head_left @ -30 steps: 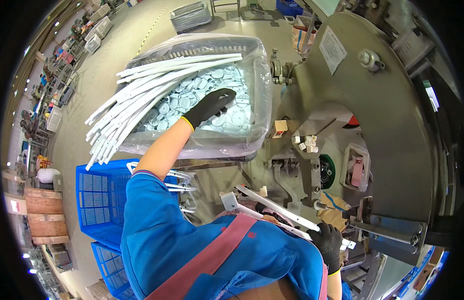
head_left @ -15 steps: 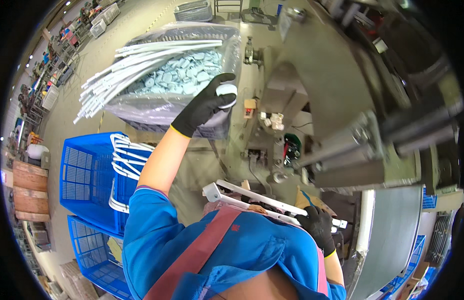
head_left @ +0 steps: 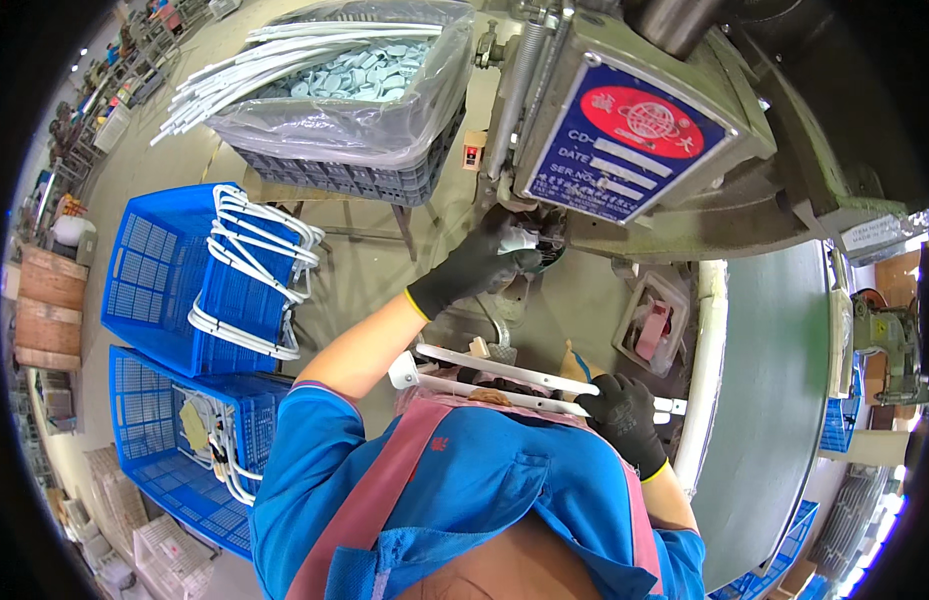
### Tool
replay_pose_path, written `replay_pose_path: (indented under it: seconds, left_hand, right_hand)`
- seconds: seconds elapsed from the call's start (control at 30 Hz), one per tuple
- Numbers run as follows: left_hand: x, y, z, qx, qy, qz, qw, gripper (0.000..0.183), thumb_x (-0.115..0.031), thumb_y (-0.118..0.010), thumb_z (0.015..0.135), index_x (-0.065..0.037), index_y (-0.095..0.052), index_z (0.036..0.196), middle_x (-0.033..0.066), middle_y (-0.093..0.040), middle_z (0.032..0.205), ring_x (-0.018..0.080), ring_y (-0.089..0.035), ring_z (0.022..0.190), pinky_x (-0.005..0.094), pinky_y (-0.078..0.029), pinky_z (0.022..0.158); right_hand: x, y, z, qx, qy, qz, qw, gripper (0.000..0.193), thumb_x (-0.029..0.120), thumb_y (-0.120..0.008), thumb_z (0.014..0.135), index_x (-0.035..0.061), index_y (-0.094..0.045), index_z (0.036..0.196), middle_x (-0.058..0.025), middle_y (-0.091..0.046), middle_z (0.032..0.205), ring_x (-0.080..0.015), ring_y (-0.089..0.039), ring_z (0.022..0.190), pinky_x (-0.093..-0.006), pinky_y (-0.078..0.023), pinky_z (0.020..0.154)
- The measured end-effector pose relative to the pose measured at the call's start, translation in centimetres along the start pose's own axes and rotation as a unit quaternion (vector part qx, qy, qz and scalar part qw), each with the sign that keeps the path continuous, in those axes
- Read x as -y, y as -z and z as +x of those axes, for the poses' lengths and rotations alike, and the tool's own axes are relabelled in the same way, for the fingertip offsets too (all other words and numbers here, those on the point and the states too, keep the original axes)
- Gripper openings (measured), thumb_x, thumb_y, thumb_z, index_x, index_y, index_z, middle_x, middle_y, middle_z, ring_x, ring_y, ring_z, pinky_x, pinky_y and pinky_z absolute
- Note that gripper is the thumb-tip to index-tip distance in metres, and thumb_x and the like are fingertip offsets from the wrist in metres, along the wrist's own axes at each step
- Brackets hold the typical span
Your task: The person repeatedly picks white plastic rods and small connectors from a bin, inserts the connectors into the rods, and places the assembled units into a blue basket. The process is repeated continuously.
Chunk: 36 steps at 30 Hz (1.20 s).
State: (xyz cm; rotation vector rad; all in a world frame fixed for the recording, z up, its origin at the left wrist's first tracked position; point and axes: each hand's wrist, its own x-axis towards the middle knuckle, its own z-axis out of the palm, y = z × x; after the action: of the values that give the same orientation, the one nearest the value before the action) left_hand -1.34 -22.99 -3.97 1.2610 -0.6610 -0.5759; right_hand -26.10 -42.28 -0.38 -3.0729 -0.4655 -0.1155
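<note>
My left hand (head_left: 472, 270), in a black glove with a yellow cuff, is closed on a pale round disc (head_left: 516, 240) beneath the head of the machine (head_left: 624, 130). Part of the disc is hidden by the fingers and shadow. In front of my body, my right hand (head_left: 624, 415), also gloved in black, grips a white metal tube frame (head_left: 509, 368) near its right end. Two roughly parallel white bars make up the frame, with a rounded white end piece (head_left: 403, 371) at the left.
Beyond the left arm, a plastic-lined grey crate (head_left: 364, 165) bears pale discs (head_left: 369, 75) and long white tubes (head_left: 219, 80). Two blue baskets (head_left: 149, 265) with bent white tubes stand at left. A green-topped belt (head_left: 764, 400) runs along the right; a tray (head_left: 634, 340) lies beside it.
My left hand has moved from beside the crate of discs, right and toward me, to under the machine head, carrying the disc. My right hand keeps its grip on the frame. The view has shifted.
</note>
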Motion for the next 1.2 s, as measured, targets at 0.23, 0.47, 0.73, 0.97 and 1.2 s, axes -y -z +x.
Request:
replay_pose_path:
  seconds: [0.23,0.47,0.73,0.97,1.2]
  left_hand:
    - [3.4,1.5,1.3,0.003,-0.019,0.234,0.972,0.065,-0.028,-0.071,0.082,-0.008,-0.038,0.134,0.0100,-0.061,0.104,0.0232,-0.059,0.092,0.0353,-0.049,0.079]
    - [3.6,1.4,0.3,-0.100,-0.180,0.539,0.817,0.064,-0.033,-0.074,0.073,-0.003,-0.049,0.124,0.0190,-0.062,0.102,0.0382,-0.060,0.095,0.0444,-0.050,0.078]
    - [2.8,1.1,-0.5,-0.076,-0.103,0.517,0.847,0.059,-0.030,-0.072,0.074,-0.004,-0.049,0.121,0.0216,-0.060,0.101,0.0389,-0.060,0.091,0.0454,-0.050,0.075]
    - [1.0,2.5,-1.8,-0.147,-0.151,0.387,0.898,0.045,-0.034,-0.069,0.081,-0.002,-0.050,0.105,0.0189,-0.057,0.095,0.0341,-0.058,0.086,0.0413,-0.047,0.074]
    - [-5.7,12.9,-8.3,0.088,0.307,0.319,0.892,0.028,-0.016,-0.065,0.086,-0.005,-0.060,0.111,0.0075,-0.064,0.099,0.0180,-0.060,0.091,0.0318,-0.046,0.083]
  right_hand:
    - [-0.4,-0.7,-1.1,-0.024,0.017,0.008,1.000,0.009,0.025,-0.070,0.066,0.0229,-0.067,0.074,-0.0009,-0.056,0.074,-0.0208,-0.060,0.067,-0.0355,-0.046,0.053]
    - [-0.1,-0.3,-1.9,-0.019,-0.041,0.018,0.999,0.011,0.025,-0.071,0.065,0.0199,-0.067,0.074,-0.0012,-0.057,0.076,-0.0213,-0.060,0.067,-0.0361,-0.046,0.054]
    - [-0.8,-0.6,-0.4,-0.021,0.000,0.007,1.000,0.010,0.024,-0.067,0.071,0.0240,-0.069,0.081,-0.0010,-0.055,0.077,-0.0190,-0.059,0.071,-0.0337,-0.046,0.053]
    - [-1.8,-0.5,3.9,-0.028,0.014,0.005,1.000,0.015,0.020,-0.066,0.064,0.0268,-0.067,0.077,-0.0013,-0.057,0.088,-0.0204,-0.060,0.077,-0.0345,-0.047,0.057]
    - [-2.8,0.1,10.2,-0.085,0.018,0.061,0.994,0.014,0.014,-0.066,0.066,0.0196,-0.069,0.079,-0.0044,-0.061,0.084,-0.0249,-0.061,0.076,-0.0385,-0.048,0.058]
